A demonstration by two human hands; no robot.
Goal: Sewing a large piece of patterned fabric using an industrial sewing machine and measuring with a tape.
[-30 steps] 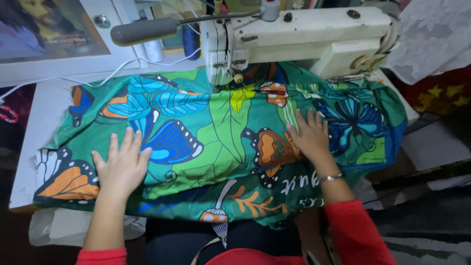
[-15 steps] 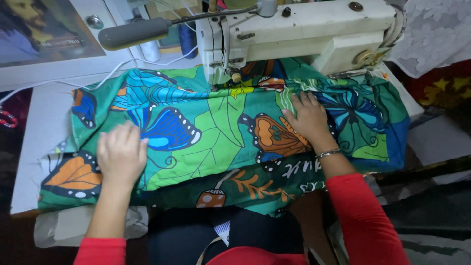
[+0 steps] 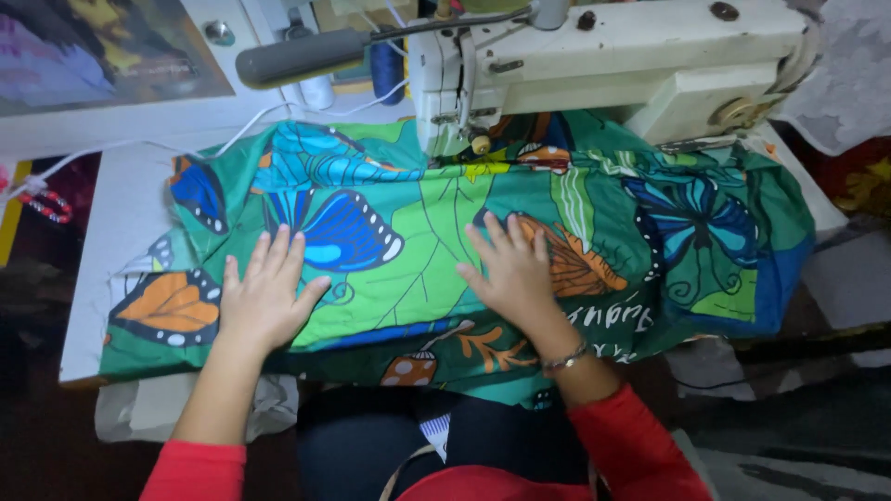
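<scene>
fabric (image 3: 427,250), green with blue and orange butterflies, lies spread over the white table (image 3: 121,213) under the sewing machine (image 3: 594,56) at 12 o'clock. left hand (image 3: 264,297) rests flat at 8 o'clock, fingers spread wide, holding nothing. right hand (image 3: 515,274) lies flat near the middle, fingers spread, pointing toward 11 o'clock, a bracelet (image 3: 564,360) on its wrist. thread spool (image 3: 387,70) stands behind the cloth at 11 o'clock.

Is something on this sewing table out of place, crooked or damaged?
Nothing looks damaged. The butterfly-print fabric lies bunched and wrinkled under the sewing machine, overhanging the table's near edge. Both the left hand and right hand press flat on it.
</scene>
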